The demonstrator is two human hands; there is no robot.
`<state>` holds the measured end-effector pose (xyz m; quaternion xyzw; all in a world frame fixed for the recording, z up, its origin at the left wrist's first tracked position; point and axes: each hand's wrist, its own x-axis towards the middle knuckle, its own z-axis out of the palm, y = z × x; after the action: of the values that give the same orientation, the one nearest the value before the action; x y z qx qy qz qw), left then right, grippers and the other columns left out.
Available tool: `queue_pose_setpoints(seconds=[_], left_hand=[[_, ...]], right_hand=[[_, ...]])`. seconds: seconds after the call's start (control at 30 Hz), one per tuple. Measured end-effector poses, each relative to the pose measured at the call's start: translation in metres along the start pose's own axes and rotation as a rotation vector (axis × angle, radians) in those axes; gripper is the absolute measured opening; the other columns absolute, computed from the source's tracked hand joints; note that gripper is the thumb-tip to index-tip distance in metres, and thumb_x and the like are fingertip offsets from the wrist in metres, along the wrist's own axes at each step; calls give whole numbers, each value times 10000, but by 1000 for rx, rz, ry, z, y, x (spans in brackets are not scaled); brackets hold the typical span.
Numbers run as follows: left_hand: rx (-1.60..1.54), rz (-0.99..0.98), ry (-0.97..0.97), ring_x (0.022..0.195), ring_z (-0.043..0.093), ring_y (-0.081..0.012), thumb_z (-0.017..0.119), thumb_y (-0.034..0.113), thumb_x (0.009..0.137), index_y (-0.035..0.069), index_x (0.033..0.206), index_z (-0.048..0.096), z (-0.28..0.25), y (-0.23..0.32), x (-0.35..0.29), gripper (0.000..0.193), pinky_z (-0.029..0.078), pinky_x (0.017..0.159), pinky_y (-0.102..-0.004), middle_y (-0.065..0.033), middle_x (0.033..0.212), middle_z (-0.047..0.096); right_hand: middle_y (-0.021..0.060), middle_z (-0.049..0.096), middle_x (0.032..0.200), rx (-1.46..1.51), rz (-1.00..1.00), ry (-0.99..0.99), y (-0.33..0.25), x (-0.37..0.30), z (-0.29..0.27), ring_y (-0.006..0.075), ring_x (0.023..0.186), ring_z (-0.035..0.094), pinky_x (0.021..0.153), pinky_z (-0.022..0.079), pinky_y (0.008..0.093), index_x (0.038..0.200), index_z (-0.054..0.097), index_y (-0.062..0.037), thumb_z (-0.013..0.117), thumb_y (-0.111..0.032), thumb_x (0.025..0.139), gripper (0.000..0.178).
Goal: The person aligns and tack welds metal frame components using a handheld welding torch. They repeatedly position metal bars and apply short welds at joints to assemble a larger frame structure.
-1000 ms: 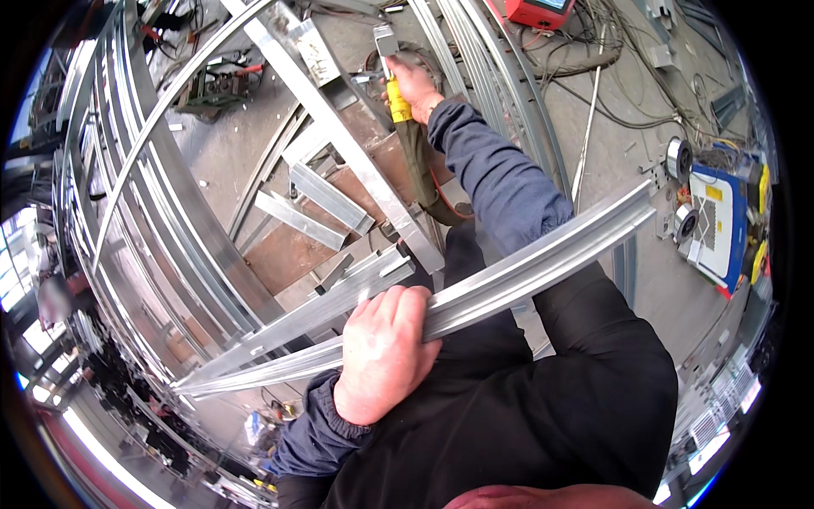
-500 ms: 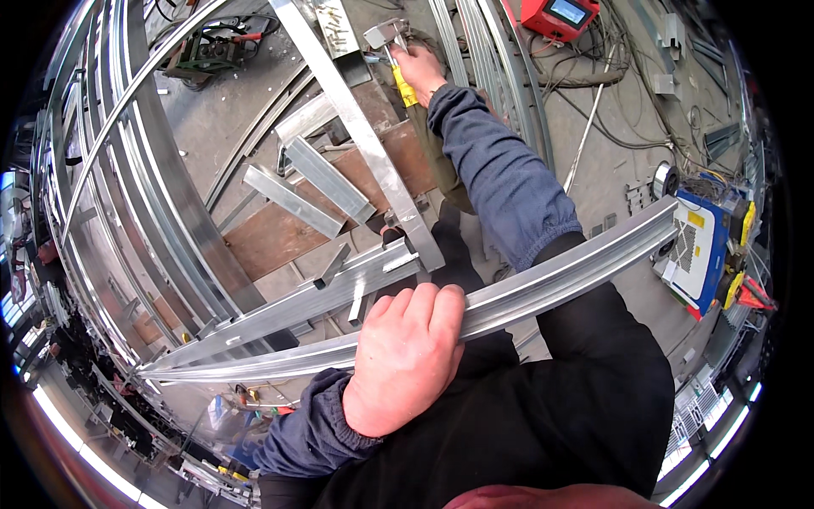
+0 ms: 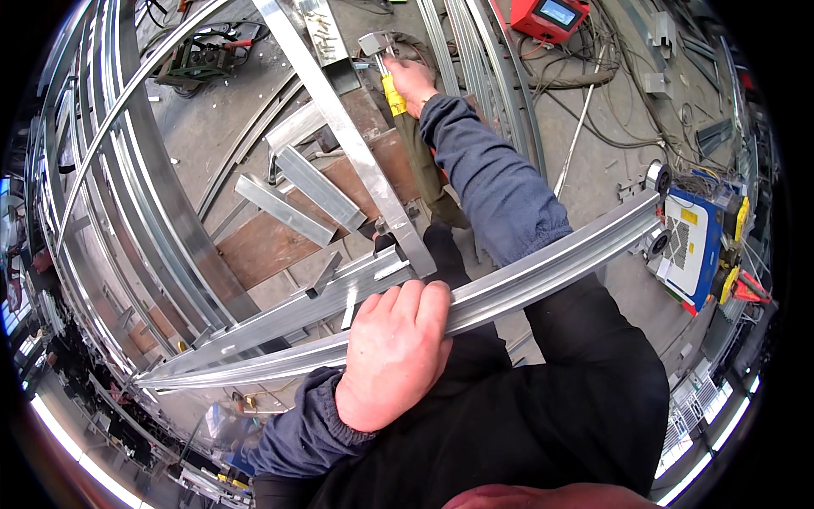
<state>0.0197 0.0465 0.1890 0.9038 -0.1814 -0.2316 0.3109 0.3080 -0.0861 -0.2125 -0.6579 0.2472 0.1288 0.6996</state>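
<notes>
My left hand (image 3: 395, 352) is closed over the top of a long silvery metal profile (image 3: 551, 261), grooved along its side, that crosses in front of my body. My right hand (image 3: 410, 82) reaches far forward, fingers wrapped round what looks like a welding gun (image 3: 377, 44) with a grey block-shaped end. A yellow band (image 3: 393, 95) and an olive cable sleeve (image 3: 420, 165) run back from it toward me. Beyond the left hand, a second metal profile (image 3: 288, 316) meets a flat metal bar (image 3: 343, 127) at a corner; short offcuts sit by this joint.
Cut metal channels (image 3: 318, 187) lie on a brown board (image 3: 254, 246). Long profiles (image 3: 157, 195) fill the left side. At the right stands a blue-and-white machine (image 3: 691, 242) with wire spools. A red box with a screen (image 3: 549, 17) and loose cables (image 3: 593, 119) occupy the far right.
The whole view has shifted slightly to the left. My left hand keeps its grip on the profile, and my right hand still grips the welding gun, a little nearer to me.
</notes>
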Motion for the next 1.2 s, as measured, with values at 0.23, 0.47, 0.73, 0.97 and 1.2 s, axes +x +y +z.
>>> queue_pose_setpoints(seconds=[0.23, 0.47, 0.73, 0.97, 1.2], left_hand=[[-47, -27, 3, 908, 691, -317, 914, 112, 659, 26, 1221, 660, 6, 0, -10, 623, 534, 817, -439, -105, 1004, 645], [19, -2, 44, 890, 690, -317, 906, 109, 660, 33, 1223, 660, 0, 3, -9, 619, 532, 796, -440, -102, 981, 634], [42, 4, 53, 866, 680, -306, 896, 110, 670, 38, 1208, 661, 1, 0, -11, 592, 525, 773, -442, -99, 956, 620], [28, 33, 76, 842, 661, -298, 897, 119, 662, 35, 1216, 664, -1, 7, -20, 606, 510, 753, -437, -90, 939, 602], [20, 108, 115, 769, 619, -231, 833, 134, 717, 26, 1173, 673, 17, 17, -38, 496, 480, 685, -382, -64, 900, 564]], right_hand=[[92, 796, 1092, 104, -163, -224, -71, -126, -6, 166, 871, 738, 728, 591, 336, 1386, 735, 7, 595, -283, 1195, 374], [121, 823, 1154, -147, -157, -756, -75, -162, 40, 215, 957, 788, 811, 631, 374, 1373, 750, -7, 562, -298, 1204, 385], [249, 791, 1030, -704, -566, -324, -32, -149, 106, 506, 993, 740, 834, 593, 562, 1229, 785, -108, 591, -396, 1142, 358], [200, 741, 1381, -742, -706, -332, -35, -175, 66, 392, 1306, 678, 1130, 519, 474, 1372, 735, -23, 643, -359, 1112, 435], [130, 721, 1068, -540, -407, -438, -64, -323, -83, 265, 962, 728, 851, 580, 375, 1229, 760, -12, 770, -226, 1050, 280]])
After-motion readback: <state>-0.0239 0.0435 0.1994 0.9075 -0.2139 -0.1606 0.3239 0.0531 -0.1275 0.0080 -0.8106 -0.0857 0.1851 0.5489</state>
